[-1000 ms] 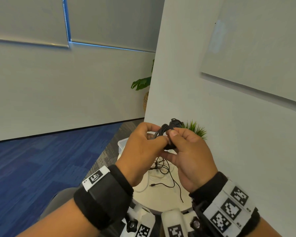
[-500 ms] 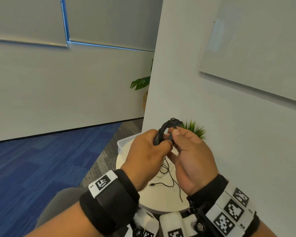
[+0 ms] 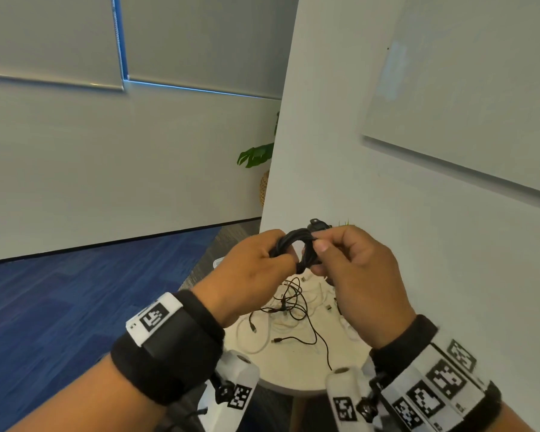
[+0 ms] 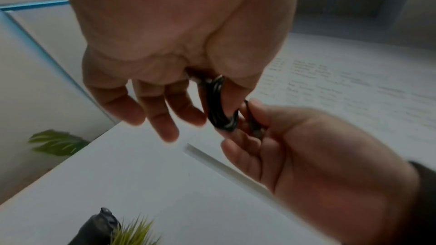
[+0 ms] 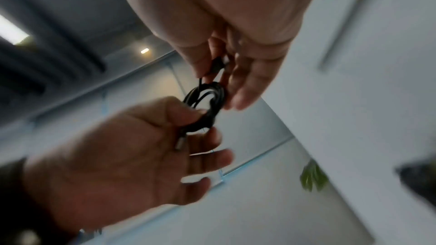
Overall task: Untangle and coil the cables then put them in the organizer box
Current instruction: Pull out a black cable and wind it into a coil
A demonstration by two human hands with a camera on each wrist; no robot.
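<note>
Held at chest height between both hands: small coil of thin black cable (image 3: 296,244), raised well above round white table (image 3: 296,366). Left hand (image 3: 250,275) pinches one side of coil between thumb and curled forefinger, remaining fingers loose and spread in left wrist view. Right hand (image 3: 356,275) pinches opposite side, with black plug end (image 5: 218,65) trapped between thumb and fingers and a short tail running down into the loops. Second metal-tipped connector (image 5: 180,142) lies against left palm.

Judged step: securing the finished coil by tucking or wrapping the last tail.

Advice for doing it well:
- Keep left pinch firm across all loops; any slackening likely to let turns spring apart.
- Feed tail with right hand through the coil centre and draw snug, not tight, to avoid kinking at the plug.
- Keep both connectors lying flat against the bundle.

Remaining on table: tangle of thin black and white cables (image 3: 290,310), not yet sorted. Clear plastic organizer box (image 3: 218,262) only partly visible behind left hand; contents cannot be determined.
</note>
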